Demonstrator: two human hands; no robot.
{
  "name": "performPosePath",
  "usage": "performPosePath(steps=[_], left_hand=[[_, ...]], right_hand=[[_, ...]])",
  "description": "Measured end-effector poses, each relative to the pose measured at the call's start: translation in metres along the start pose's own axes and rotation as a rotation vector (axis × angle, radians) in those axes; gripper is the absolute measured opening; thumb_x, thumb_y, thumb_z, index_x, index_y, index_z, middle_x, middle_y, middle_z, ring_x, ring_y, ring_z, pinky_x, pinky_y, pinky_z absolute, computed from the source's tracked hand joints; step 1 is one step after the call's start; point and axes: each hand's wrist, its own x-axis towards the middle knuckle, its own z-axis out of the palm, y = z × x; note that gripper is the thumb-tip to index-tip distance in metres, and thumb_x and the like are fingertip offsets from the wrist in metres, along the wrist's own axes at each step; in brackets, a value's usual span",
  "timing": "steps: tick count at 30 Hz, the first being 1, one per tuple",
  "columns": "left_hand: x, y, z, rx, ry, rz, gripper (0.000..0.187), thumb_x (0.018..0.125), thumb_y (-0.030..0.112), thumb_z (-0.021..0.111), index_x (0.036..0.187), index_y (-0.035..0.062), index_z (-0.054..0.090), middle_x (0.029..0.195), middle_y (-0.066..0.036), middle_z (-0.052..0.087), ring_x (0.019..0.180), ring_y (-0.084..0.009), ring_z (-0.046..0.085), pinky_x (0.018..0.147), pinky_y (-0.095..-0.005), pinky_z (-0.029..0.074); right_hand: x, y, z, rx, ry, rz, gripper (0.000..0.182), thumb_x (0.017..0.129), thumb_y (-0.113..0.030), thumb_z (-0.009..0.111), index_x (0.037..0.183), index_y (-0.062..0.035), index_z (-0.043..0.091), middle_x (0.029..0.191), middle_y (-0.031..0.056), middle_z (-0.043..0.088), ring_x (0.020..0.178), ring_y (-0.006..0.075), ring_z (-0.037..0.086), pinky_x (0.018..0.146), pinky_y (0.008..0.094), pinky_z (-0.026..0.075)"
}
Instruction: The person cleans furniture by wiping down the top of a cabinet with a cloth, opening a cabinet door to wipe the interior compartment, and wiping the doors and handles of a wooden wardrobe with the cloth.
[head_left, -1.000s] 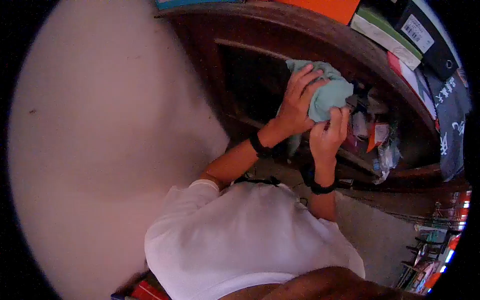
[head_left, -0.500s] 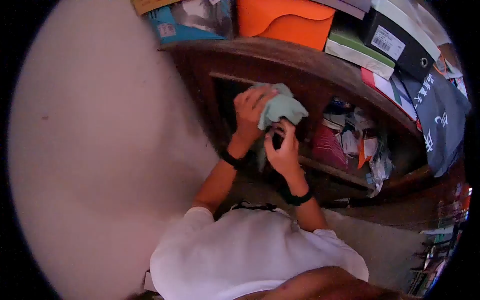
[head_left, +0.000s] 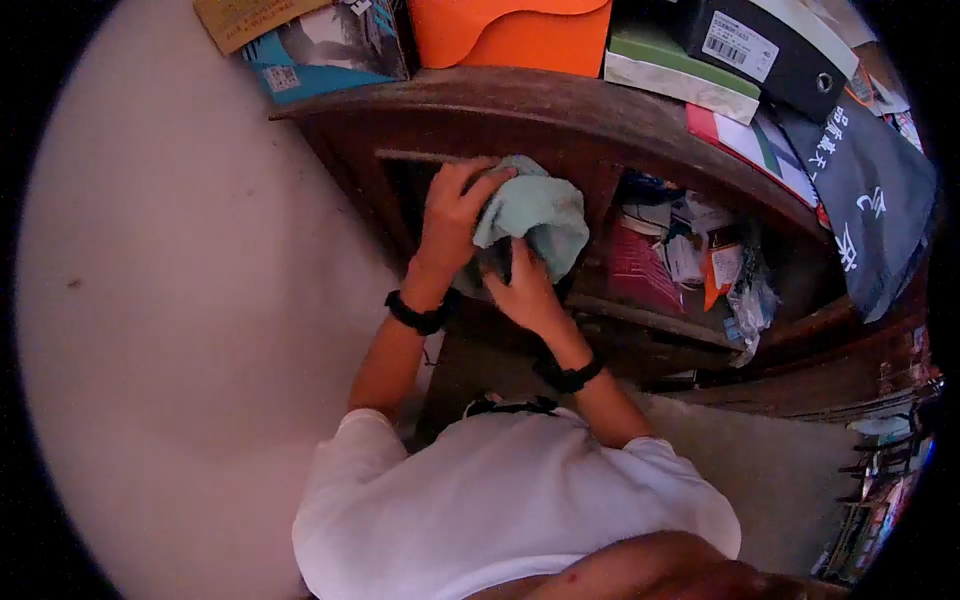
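A pale green cloth point(head_left: 540, 208) is bunched up between my two hands, in front of the dark wooden cabinet point(head_left: 450, 115). My left hand point(head_left: 455, 215) grips its left side, fingers curled over the top edge. From below, my right hand point(head_left: 528, 292) reaches into the cloth's folds with bent fingers and thumb. Something dark shows under the cloth between the hands, too shadowed to name. Each wrist wears a black band.
On the cabinet top stand an orange box point(head_left: 510, 35), a blue box point(head_left: 320, 60), a green-and-white box point(head_left: 680, 75) and a black shoebox point(head_left: 770, 55). A dark bag point(head_left: 865, 215) hangs at the right. An open compartment holds packets and a pink bag point(head_left: 640, 265). A pale wall point(head_left: 190, 300) rises at left.
The view has shifted, so the cabinet sits further left. The cloth has opened out and hangs lower on its right side, and my right hand's fingers have gone into its folds.
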Motion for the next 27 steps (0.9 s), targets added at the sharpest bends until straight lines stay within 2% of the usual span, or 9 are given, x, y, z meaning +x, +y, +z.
performPosePath(steps=[5,7,11,13,14,19,22,24,27], left_hand=[[-0.035,-0.024,0.029,0.086,0.133,-0.033,0.046,0.064,0.007,0.072,0.110,0.0069,0.066,0.110,-0.016,0.057,0.097,-0.0333,0.057,0.084,-0.0391,0.047],[-0.048,-0.030,0.036,-0.031,0.254,-0.191,0.046,0.065,0.008,0.074,0.109,0.0054,0.064,0.109,-0.017,0.055,0.097,-0.0345,0.057,0.083,-0.0403,0.048],[-0.060,-0.031,0.029,0.057,0.245,-0.254,0.054,0.063,0.017,0.080,0.111,0.0021,0.059,0.108,-0.016,0.055,0.097,-0.0350,0.055,0.081,-0.0433,0.049],[-0.052,-0.040,0.018,0.103,0.318,-0.281,0.047,0.064,0.012,0.078,0.107,0.0022,0.060,0.105,-0.016,0.055,0.094,-0.0348,0.055,0.078,-0.0418,0.048],[-0.049,-0.046,0.013,0.134,0.384,-0.289,0.041,0.064,0.008,0.076,0.102,0.0023,0.062,0.101,-0.016,0.056,0.091,-0.0347,0.056,0.076,-0.0402,0.048],[-0.031,-0.074,0.000,0.183,0.528,-0.262,0.034,0.065,0.005,0.072,0.097,0.0016,0.061,0.091,-0.013,0.058,0.091,-0.0343,0.054,0.075,-0.0407,0.046],[-0.053,-0.074,0.023,0.262,0.512,-0.286,0.039,0.064,0.006,0.073,0.101,0.0011,0.060,0.097,-0.015,0.056,0.094,-0.0354,0.052,0.079,-0.0421,0.045],[-0.081,-0.065,0.039,-0.002,0.474,-0.545,0.051,0.066,0.009,0.075,0.112,0.0011,0.055,0.108,-0.017,0.054,0.100,-0.0355,0.052,0.086,-0.0420,0.044],[-0.144,-0.082,0.078,-0.178,0.548,-0.637,0.061,0.069,0.011,0.077,0.122,0.0021,0.048,0.119,-0.017,0.051,0.109,-0.0326,0.051,0.094,-0.0399,0.042]], right_hand=[[-0.004,0.012,0.015,-0.059,0.037,-0.006,0.068,0.086,-0.024,0.066,0.137,0.0056,0.034,0.122,0.0353,0.051,0.114,0.0501,0.050,0.097,0.0495,0.042],[-0.007,0.019,0.017,0.058,-0.033,0.196,0.076,0.083,-0.020,0.068,0.142,0.0056,0.027,0.136,0.0282,0.044,0.128,0.0425,0.043,0.106,0.0433,0.035],[-0.004,0.029,0.022,0.024,-0.146,0.308,0.072,0.085,-0.025,0.068,0.139,0.0059,0.033,0.135,0.0257,0.047,0.127,0.0403,0.044,0.105,0.0411,0.036],[0.008,0.026,0.023,0.064,0.004,0.279,0.064,0.086,-0.026,0.067,0.135,0.0054,0.040,0.131,0.0225,0.052,0.124,0.0368,0.048,0.103,0.0390,0.037],[0.016,0.037,0.029,0.073,0.162,-0.006,0.053,0.088,-0.024,0.065,0.129,0.0051,0.047,0.128,0.0208,0.056,0.119,0.0345,0.052,0.101,0.0371,0.038],[0.049,-0.010,0.014,0.145,0.080,0.099,0.045,0.088,-0.023,0.065,0.124,0.0025,0.053,0.127,0.0192,0.056,0.118,0.0355,0.052,0.101,0.0391,0.038],[0.051,-0.003,0.014,0.042,0.121,-0.007,0.044,0.088,-0.024,0.065,0.122,0.0009,0.055,0.126,0.0198,0.057,0.117,0.0382,0.052,0.101,0.0420,0.038],[0.044,0.007,0.019,-0.030,0.161,-0.130,0.042,0.087,-0.023,0.065,0.120,0.0005,0.056,0.124,0.0197,0.058,0.114,0.0385,0.053,0.100,0.0417,0.039],[0.040,0.021,0.023,0.084,0.042,-0.095,0.038,0.085,-0.020,0.066,0.118,-0.0014,0.059,0.121,0.0187,0.060,0.114,0.0385,0.053,0.099,0.0418,0.040]])
